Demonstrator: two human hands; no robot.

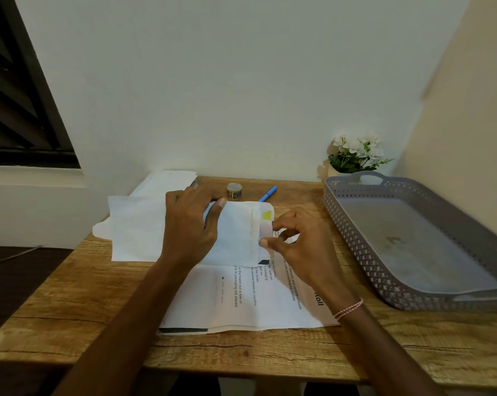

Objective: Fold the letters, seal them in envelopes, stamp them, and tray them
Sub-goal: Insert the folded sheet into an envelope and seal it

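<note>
Head view puts both hands at the middle of the wooden worktop, working on one white envelope. My left hand lies palm down over the envelope's left end, thumb stretched along its far edge and fingers only lightly bent, pressing it flat and gripping nothing. My right hand has thumb and forefinger closed in a narrow pinch on the flap at the envelope's right end, just below a small yellow patch; a pink bracelet sits on that wrist.

The envelope rests on the far part of an unfolded printed letter, which lies nearer to me and shows crease lines. More white sheets spread to the left, partly under my left hand; I cannot tell whether they are envelopes or paper.

Beyond the hands sit a tape roll and, just to its right, a blue pen. A grey perforated tray stands at the right, well apart from the envelope, and a pot of white flowers sits behind its far corner.
</note>
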